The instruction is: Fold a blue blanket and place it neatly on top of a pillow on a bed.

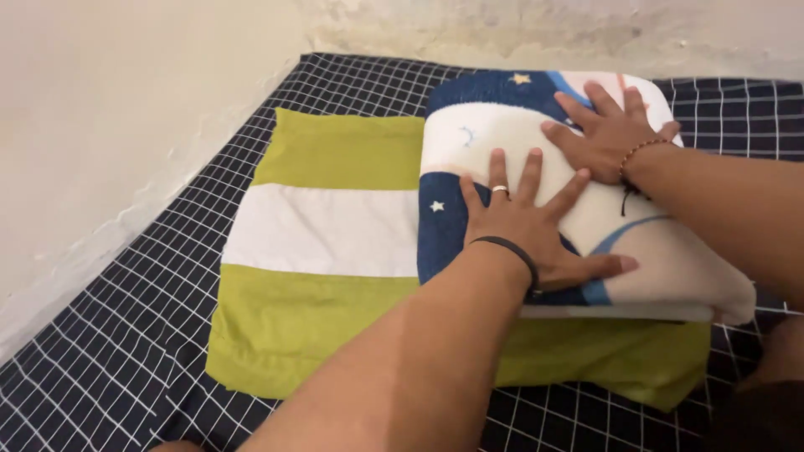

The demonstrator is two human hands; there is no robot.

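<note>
A folded fleece blanket (502, 125), white and navy with small stars, lies on top of a folded green cloth with a white stripe (327, 234). My left hand (523, 226), with a ring and a black wristband, rests flat on the blanket's near half, fingers spread. My right hand (607, 134), wearing a bead bracelet, lies flat on the blanket's far part, fingers spread too. Neither hand grips anything; both palms press down on the fleece.
Both cloths lie on a dark sheet with a white grid pattern (109, 351) that covers a mattress. Off-white walls (126, 109) meet it at the left and the back. A dark shape (770, 393) sits at the lower right corner.
</note>
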